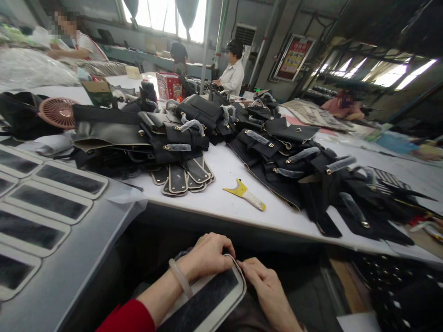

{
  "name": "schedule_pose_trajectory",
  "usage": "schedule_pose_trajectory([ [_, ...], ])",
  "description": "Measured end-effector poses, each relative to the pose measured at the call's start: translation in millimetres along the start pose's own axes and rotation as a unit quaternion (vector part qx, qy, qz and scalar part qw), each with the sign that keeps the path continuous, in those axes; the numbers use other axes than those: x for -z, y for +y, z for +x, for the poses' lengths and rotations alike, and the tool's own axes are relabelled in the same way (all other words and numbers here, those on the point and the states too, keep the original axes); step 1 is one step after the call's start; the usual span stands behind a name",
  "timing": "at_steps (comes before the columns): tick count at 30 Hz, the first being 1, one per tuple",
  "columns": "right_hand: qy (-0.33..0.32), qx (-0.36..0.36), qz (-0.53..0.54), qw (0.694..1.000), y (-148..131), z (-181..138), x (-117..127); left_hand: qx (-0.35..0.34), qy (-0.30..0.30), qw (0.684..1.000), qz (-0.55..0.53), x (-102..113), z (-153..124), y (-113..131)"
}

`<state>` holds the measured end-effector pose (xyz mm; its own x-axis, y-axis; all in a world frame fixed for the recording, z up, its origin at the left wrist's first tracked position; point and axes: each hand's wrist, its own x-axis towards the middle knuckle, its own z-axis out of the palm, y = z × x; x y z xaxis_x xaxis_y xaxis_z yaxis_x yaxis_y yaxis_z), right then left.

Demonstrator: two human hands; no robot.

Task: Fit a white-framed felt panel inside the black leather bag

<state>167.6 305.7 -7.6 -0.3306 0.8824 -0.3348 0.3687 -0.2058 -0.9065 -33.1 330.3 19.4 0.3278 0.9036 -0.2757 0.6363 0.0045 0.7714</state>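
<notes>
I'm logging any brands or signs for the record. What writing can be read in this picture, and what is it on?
Nothing can be quoted.
Wall poster: red and yellow with lines of print, too small and blurred to read.
Red box on the table: printed pattern, no letters legible.
Black bags: no label or brand shows.
Panel in the hands: no writing.

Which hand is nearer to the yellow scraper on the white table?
The right hand. It is below the yellow scraper, slightly to its right. The left hand is below it too, further to the left. Both touch the padded panel.
</notes>
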Motion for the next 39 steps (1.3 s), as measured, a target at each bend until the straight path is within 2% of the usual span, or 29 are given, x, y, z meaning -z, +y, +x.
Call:
schedule_pose_trajectory([
  [2,-0.017,-0.056,0.12,0.991,1.6,5.8,-1.1,0.013,0.002,1.0,0.005,0.9,-0.9,0.4],
  [4,-0.059,-0.099,0.233,0.966,0.7,9.8,-3.6,0.016,0.001,1.0,0.007,1.9,-1.9,0.5],
  [7,-0.125,-0.115,0.295,0.94,-6.5,12.5,-4.5,0.003,0.0,1.0,0.011,1.8,-2.5,-0.1],
  [9,-0.158,-0.114,0.271,0.943,-12.0,14.6,-1.7,-0.012,0.003,1.0,0.015,0.7,-2.3,-0.7],
  [13,-0.213,-0.111,0.154,0.958,-18.5,23.3,7.3,-0.04,0.014,0.999,0.034,-1.5,-3.0,-1.1],
  [17,-0.254,-0.12,0.057,0.958,-27.8,34.8,14.9,-0.059,0.017,0.997,0.041,-3.4,-6.1,-1.4],
  [21,-0.312,-0.136,-0.055,0.939,-41.1,47.5,18.2,-0.056,0.002,0.998,0.017,-3.7,-6.0,-4.9],
  [25,-0.357,-0.143,-0.154,0.91,-48.6,60.5,18.3,-0.046,-0.04,0.997,-0.04,6.9,-6.6,-12.6],
  [29,-0.409,-0.114,-0.213,0.88,-54.8,70.3,16.8,-0.026,-0.057,0.993,-0.096,25.1,-28.5,-23.5],
  [33,-0.454,-0.05,-0.212,0.864,-63.3,73.4,13.0,0.03,0.029,0.992,-0.115,30.6,-75.5,-30.3],
  [36,-0.46,-0.006,-0.187,0.868,-65.4,70.3,13.6,0.1,0.101,0.984,-0.109,20.6,-110.3,-28.6],
  [39,-0.448,0.02,-0.204,0.87,-57.9,66.3,20.3,0.177,0.154,0.968,-0.085,4.1,-130.1,-22.8],
])
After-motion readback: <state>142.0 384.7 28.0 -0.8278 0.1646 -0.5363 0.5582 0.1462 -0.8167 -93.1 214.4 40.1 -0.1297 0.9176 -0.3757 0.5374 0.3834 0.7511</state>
